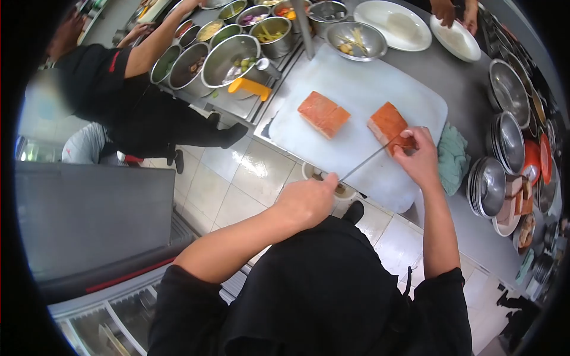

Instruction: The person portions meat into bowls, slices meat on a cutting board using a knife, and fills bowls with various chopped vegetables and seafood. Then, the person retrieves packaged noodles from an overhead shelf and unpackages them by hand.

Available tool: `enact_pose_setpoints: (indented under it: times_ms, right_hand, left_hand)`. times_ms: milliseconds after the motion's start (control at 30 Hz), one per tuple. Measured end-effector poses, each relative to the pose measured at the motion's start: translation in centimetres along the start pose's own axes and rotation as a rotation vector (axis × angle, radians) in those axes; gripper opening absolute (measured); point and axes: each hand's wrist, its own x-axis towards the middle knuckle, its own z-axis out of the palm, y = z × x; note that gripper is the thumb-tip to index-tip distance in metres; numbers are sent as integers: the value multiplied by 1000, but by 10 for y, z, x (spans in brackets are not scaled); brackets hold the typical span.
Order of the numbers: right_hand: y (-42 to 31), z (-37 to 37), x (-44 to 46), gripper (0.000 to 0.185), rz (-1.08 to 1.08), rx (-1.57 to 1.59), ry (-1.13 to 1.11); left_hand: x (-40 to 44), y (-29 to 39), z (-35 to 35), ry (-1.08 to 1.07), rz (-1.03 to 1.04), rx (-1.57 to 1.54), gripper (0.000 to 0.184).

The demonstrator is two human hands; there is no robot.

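My left hand (309,200) is closed round the handle of a knife (369,160), whose thin blade reaches up and right to a block of pork belly (387,123) with orange-brown skin. On that block's near right end are the bent fingers of my right hand (417,153), gripping it beside the blade. How deep the blade sits in the meat I cannot tell. A second pork belly block (323,114) lies apart on the left. Both blocks rest on a large white cutting board (362,77).
A green cloth (453,159) lies by the board's right edge, with stacked metal bowls (491,187) beyond. Metal containers (230,62) of ingredients and an orange-handled tool (250,89) stand at upper left. One person works left; another's hands (454,13) touch a white plate (456,44).
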Motion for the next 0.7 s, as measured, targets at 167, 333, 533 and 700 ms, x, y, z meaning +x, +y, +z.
enact_pose_setpoints:
  times_ms: [167, 333, 533, 700]
  right_hand:
    - [2, -1, 1, 31, 49, 2, 4]
    - [-14, -12, 10, 69, 27, -141, -158]
    - [-68, 2, 46, 102, 57, -530, -519]
    - [-54, 13, 58, 87, 80, -585, -617]
  left_hand:
    - [-29, -21, -15, -78, -20, -2, 21]
    - [-111, -56, -62, -312, -336, -110, 26]
    - [-122, -131, -106, -47, -580, -153, 27]
    - [-90, -176, -127, -88, -543, 20, 28]
